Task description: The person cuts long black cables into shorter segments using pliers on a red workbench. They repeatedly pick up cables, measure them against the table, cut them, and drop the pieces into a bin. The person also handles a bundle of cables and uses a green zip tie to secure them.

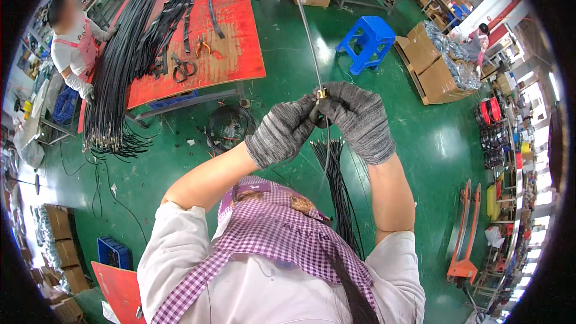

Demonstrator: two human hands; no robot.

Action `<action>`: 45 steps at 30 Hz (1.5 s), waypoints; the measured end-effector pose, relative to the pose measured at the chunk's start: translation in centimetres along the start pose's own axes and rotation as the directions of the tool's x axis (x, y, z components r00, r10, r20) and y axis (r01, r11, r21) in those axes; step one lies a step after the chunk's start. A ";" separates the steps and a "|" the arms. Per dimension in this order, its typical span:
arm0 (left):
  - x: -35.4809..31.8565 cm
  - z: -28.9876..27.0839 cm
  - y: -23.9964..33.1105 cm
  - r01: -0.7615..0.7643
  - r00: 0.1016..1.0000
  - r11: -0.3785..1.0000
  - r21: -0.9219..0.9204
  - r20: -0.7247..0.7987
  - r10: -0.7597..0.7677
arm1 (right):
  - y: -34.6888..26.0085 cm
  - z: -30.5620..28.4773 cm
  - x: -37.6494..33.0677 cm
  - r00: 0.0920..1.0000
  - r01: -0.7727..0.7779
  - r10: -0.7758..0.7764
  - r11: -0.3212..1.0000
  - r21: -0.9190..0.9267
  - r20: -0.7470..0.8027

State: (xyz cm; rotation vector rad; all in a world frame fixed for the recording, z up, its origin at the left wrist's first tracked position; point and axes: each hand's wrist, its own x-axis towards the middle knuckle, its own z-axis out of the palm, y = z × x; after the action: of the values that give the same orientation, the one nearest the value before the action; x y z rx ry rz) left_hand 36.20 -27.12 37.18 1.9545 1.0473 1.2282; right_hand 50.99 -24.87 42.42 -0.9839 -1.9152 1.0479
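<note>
Both my hands wear grey knit gloves and meet in front of my chest, fingertips together. My right hand [361, 121] is closed around the brass fitting [322, 93] at the near end of a long thin metal rod [307, 30], which stretches away from me. My left hand [281, 132] pinches a thin black cable [327, 144] just below the fitting. That cable hangs down past my fingers toward my apron. Where exactly the cable meets the fitting is hidden by the gloves.
A red table [240, 54] at the left bears black cables [129, 54], scissors [183, 71] and pliers [203, 47]; a gloved co-worker [75, 48] stands beside it. Beyond my right hand are a blue stool [367, 43] and a carton [435, 78]. A cable bundle [341, 192] hangs close to me.
</note>
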 end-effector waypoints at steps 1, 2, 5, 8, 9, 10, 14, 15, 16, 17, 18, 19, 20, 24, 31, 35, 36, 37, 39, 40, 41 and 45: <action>-0.1 0.2 -0.1 0.002 1.000 1.000 -0.018 -0.003 -0.002 | 0.2 0.0 0.0 1.000 0.018 -0.018 0.999 -0.033 -0.004; -0.3 0.4 -0.5 -0.073 0.997 0.996 0.046 -0.013 0.073 | 0.6 0.0 0.1 0.999 0.037 -0.037 0.997 -0.066 -0.007; -0.5 0.7 -1.5 -0.175 0.983 0.977 0.125 -0.032 0.180 | 1.0 -0.5 0.8 0.969 0.231 -0.245 0.941 -0.249 -0.028; -0.5 1.3 -1.8 -0.075 0.994 0.997 -0.012 -0.078 0.074 | 1.3 -0.2 1.1 0.946 0.301 -0.323 0.911 -0.283 -0.034; -0.6 1.7 -1.7 -0.079 0.992 0.995 -0.056 -0.102 0.073 | 1.4 -0.1 1.0 0.949 0.292 -0.314 0.918 -0.267 -0.041; -0.7 2.0 -1.6 -0.083 0.989 0.992 -0.099 -0.127 0.070 | 1.5 0.0 1.1 0.942 0.311 -0.332 0.915 -0.258 -0.039; 0.0 1.2 0.9 0.019 0.993 1.000 -0.015 -0.116 -0.021 | 1.1 -0.3 1.3 0.952 0.293 -0.303 0.940 -0.173 -0.034; 0.3 0.8 1.5 0.018 0.995 0.996 -0.085 -0.095 -0.026 | 0.8 -0.5 1.2 0.962 0.263 -0.270 0.954 -0.140 -0.031; 0.6 0.5 1.9 0.018 0.997 0.988 -0.154 -0.072 -0.030 | 0.6 -0.8 1.2 0.974 0.224 -0.224 0.974 -0.033 -0.016; 0.7 0.3 2.1 -0.001 0.997 0.980 -0.201 -0.079 -0.015 | 0.4 -1.2 1.1 0.984 0.179 -0.179 0.981 0.074 0.003; 0.8 0.1 2.2 -0.020 0.996 0.968 -0.251 -0.084 -0.001 | 0.2 -1.6 0.9 0.991 0.126 -0.133 0.976 0.177 0.026; 0.9 0.0 2.4 -0.039 0.996 0.953 -0.301 -0.090 0.012 | -0.5 -1.7 0.7 1.000 0.005 -0.011 0.967 0.256 0.023; 1.0 -0.2 2.9 0.027 0.991 0.945 -0.325 -0.115 -0.068 | -0.4 -2.0 0.8 1.000 0.005 -0.002 0.949 0.316 -0.010; 1.2 -0.4 2.9 -0.087 0.943 0.994 0.068 -0.316 0.105 | 0.5 -3.1 1.3 0.991 0.040 0.029 0.876 0.481 -0.134; 1.8 1.6 4.7 -0.100 0.897 0.973 0.206 -0.405 0.177 | 0.1 -3.1 1.4 0.989 0.007 0.084 0.801 0.598 -0.124; 1.8 2.6 5.5 0.049 0.927 0.931 0.361 -0.365 0.092 | -0.2 -2.6 1.6 0.985 0.040 0.078 0.759 0.650 -0.152; 2.1 2.7 5.8 0.063 0.926 0.928 0.367 -0.369 0.082 | -0.2 -2.7 1.4 0.985 0.035 0.084 0.766 0.641 -0.153; 2.3 2.7 6.2 0.078 0.925 0.925 0.372 -0.373 0.072 | -0.1 -2.8 1.2 0.984 0.029 0.089 0.774 0.633 -0.154; 2.5 2.7 6.4 0.096 0.923 0.912 0.399 -0.379 0.068 | 0.0 -3.0 1.0 0.984 0.007 0.105 0.788 0.616 -0.145; 2.6 2.8 6.3 0.100 0.928 0.891 0.442 -0.365 0.077 | 0.1 -3.0 1.0 0.984 -0.009 0.116 0.794 0.608 -0.136; 2.7 2.9 6.1 0.103 0.932 0.869 0.485 -0.351 0.086 | 0.2 -3.0 0.9 0.984 -0.025 0.127 0.800 0.599 -0.127; 3.1 3.1 6.0 0.156 0.945 0.824 0.545 -0.325 0.036 | 0.7 -2.3 1.3 0.970 0.107 0.020 0.859 0.501 -0.242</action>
State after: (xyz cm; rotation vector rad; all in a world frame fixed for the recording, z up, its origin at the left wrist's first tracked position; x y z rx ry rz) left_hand 41.68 -27.75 42.18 2.1567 1.8032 1.3350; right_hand 52.53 -22.72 43.04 -0.7135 -1.3480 1.2613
